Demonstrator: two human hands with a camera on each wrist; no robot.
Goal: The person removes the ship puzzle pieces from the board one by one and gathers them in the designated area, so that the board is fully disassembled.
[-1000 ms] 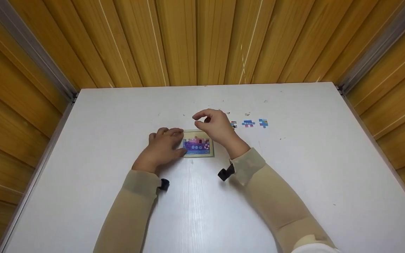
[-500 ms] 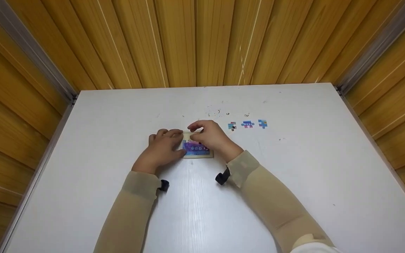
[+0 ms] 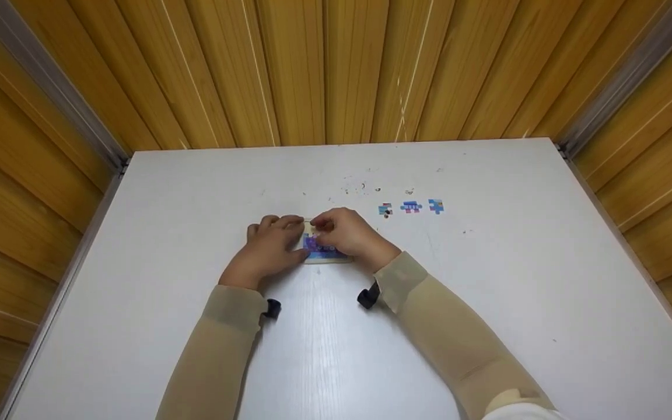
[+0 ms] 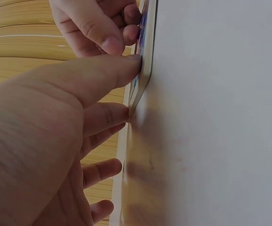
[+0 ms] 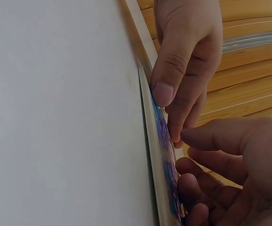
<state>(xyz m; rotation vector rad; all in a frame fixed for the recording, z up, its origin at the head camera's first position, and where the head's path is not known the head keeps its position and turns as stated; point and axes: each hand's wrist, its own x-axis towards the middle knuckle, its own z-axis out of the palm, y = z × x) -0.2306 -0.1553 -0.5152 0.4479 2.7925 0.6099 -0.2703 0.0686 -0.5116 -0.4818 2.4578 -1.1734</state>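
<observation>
The board's left side is touched by the left hand (image 3: 266, 249), whose fingers are spread rather than curled: the thumb is laid on the picture near the near left corner, and the index fingertip is set at the far left corner. By the right hand (image 3: 354, 234) the right part of the board is covered; its fingers are bent over the picture, with thumb and index finger held a little apart, and whether a piece is pinched among them cannot be told. The puzzle board (image 3: 329, 262), framed in a cream rim and filled with purple and blue, is laid flat on the white tabletop (image 3: 307, 361), between the two hands.

Beyond the right hand, three pieces are set out in a row: a left piece (image 3: 385, 210), a middle piece (image 3: 411, 207) and a right piece (image 3: 436, 206), none touching another. Small specks (image 3: 377, 189) are scattered farther back. Both forearms are covered by tan sleeves (image 3: 210, 350), and the tabletop is enclosed by wood-patterned panels (image 3: 295, 70).
</observation>
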